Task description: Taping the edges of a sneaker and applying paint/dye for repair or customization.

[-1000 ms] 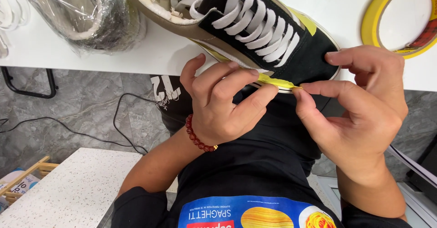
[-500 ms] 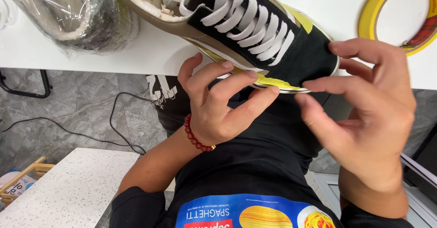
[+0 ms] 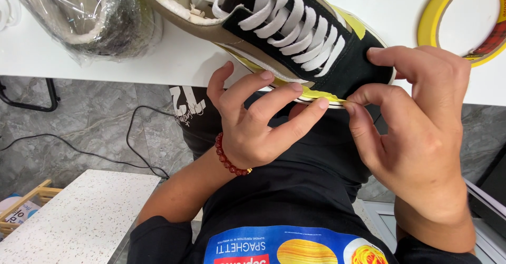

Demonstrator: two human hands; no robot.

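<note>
A black and tan sneaker (image 3: 295, 37) with white laces lies at the edge of a white table (image 3: 174, 61), toe pointing right. Yellow tape (image 3: 316, 94) runs along the sole's side. My left hand (image 3: 258, 119), with a red bead bracelet on the wrist, presses its fingertips against the taped sole from below. My right hand (image 3: 416, 132) holds the toe, thumb on top of the black toe cap and index finger pinching the tape's end at the sole.
A roll of yellow tape (image 3: 464, 21) lies on the table at top right. Another shoe wrapped in clear plastic (image 3: 89, 16) sits at top left. Below are a grey tiled floor with black cables (image 3: 105, 153) and a speckled white surface (image 3: 79, 222).
The shoe has shifted slightly right and toward me. My right thumb moved onto the toe cap, and both hands slid along the taped sole edge.
</note>
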